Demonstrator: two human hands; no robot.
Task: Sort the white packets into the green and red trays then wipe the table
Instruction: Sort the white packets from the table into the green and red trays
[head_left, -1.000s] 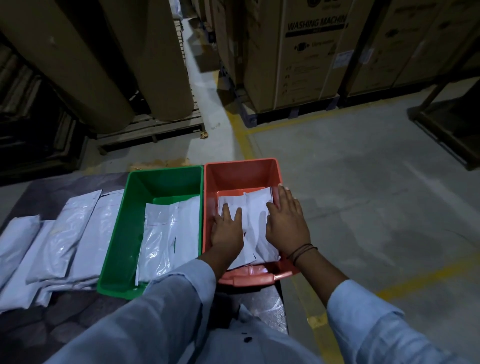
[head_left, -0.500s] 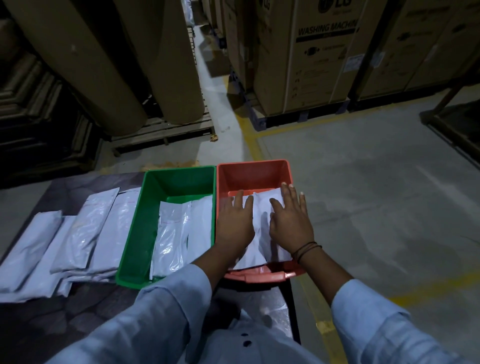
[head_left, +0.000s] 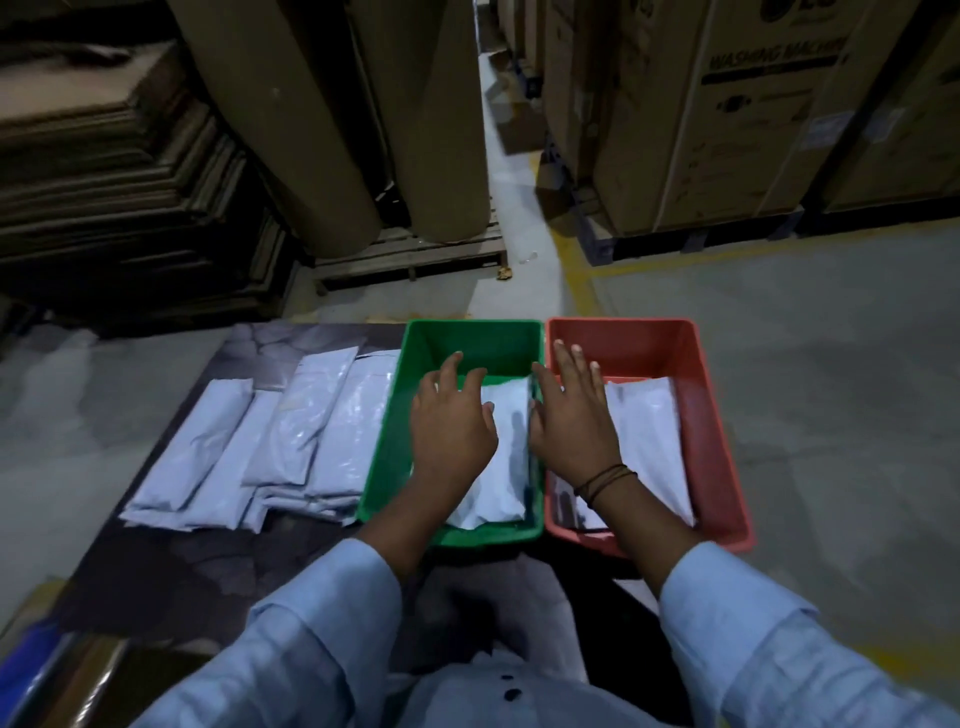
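1. The table (head_left: 208, 561) has a dark, stone-patterned top. Two trays stand on it side by side, walls touching, at its right end, with their far walls along its far edge.
2. The green tray (head_left: 382, 467) is the left one. A white packet (head_left: 506, 457) lies lengthways in it, towards its right wall.
3. The red tray (head_left: 724, 457) stands at the table's right edge. Another white packet (head_left: 649, 441) lies along its floor.
4. The left hand (head_left: 452, 431) is palm down over the green tray with its fingers spread and nearly straight. It grips nothing. It covers the left part of the packet there, but whether it presses on it cannot be told.
5. The right hand (head_left: 571, 421) is also flat and palm down, fingers extended and slightly apart, over the two touching tray walls. Its thumb is on the green side, beside that packet's right edge. It holds nothing. A dark thread band (head_left: 605, 478) circles the wrist.
6. The unsorted packets (head_left: 270, 441) lie in an overlapping row left of the green tray, between the far and near edges, the nearest just beside the tray's left wall.
7. Beyond the far edge are large cardboard rolls (head_left: 337, 130) on a wooden pallet (head_left: 410, 260), and washing machine boxes (head_left: 727, 130) on the right.
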